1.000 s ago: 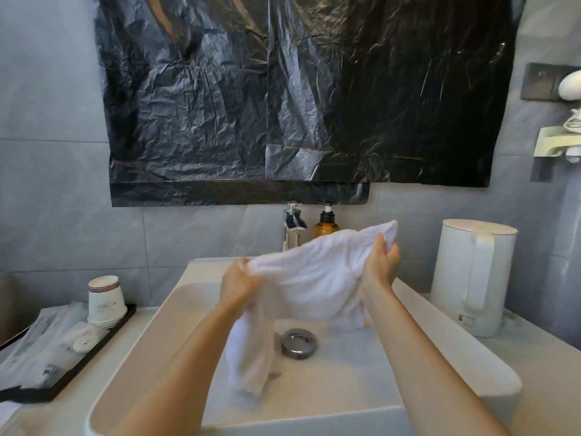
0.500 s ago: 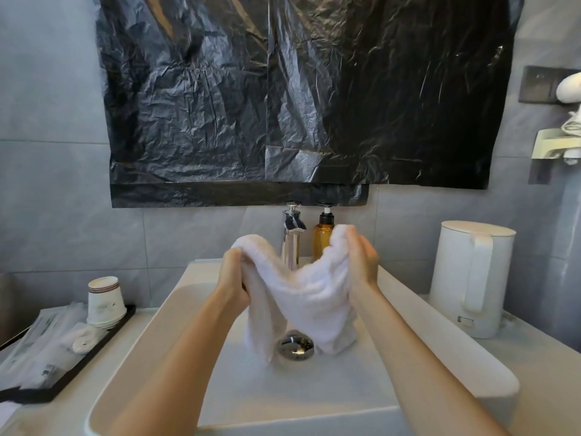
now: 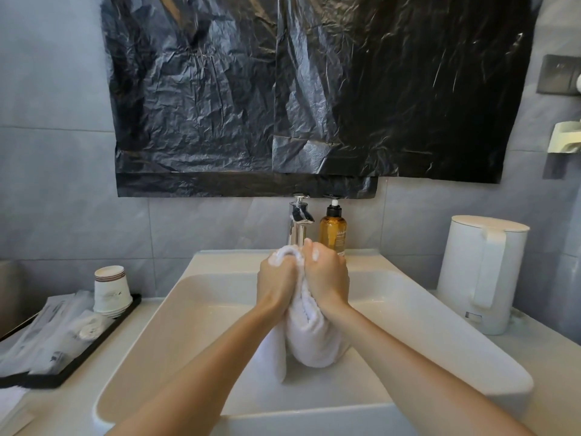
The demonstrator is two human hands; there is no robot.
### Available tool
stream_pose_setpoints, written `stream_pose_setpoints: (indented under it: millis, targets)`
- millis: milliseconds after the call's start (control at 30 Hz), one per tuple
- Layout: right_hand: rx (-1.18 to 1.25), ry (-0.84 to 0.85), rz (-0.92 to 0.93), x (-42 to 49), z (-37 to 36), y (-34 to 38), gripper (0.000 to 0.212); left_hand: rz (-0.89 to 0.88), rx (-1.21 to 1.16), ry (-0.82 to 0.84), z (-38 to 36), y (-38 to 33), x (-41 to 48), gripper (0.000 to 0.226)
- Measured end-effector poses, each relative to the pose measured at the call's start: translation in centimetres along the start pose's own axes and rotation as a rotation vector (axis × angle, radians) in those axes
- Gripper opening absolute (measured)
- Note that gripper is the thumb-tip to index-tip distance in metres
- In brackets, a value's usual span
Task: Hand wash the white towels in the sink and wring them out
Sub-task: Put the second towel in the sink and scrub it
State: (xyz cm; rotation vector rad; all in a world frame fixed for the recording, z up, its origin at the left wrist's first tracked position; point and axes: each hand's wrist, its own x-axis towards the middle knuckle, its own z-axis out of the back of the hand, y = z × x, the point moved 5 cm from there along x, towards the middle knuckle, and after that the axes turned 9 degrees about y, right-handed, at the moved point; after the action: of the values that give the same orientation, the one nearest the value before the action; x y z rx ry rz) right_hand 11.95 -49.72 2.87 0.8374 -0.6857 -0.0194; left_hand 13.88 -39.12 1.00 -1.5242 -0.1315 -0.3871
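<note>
Though loose before, towel now compact.

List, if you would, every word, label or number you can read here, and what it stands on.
"SHAM": label of the amber pump bottle; the rest runs out of sight.
Paper cups: faint print, too blurred to read.
Wrapped packets on the black tray: dark marks, too small to read.
White kettle: small tag near its base, unreadable.
</note>
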Motion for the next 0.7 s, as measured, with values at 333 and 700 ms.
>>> stream_pose_setpoints:
  millis: [333, 700]
  targets:
    - [0.192, 0.262, -0.151, 1.6, -0.9, -3.8, 0.038, 0.227, -0.042, 0.211, 0.7, 0.7, 1.1, 0.048]
    - [0.111, 0.055, 0.146, 6.6, 2.2, 1.1, 0.041, 0.199, -0.23, -0.005, 2.6, 2.0, 2.3, 0.033]
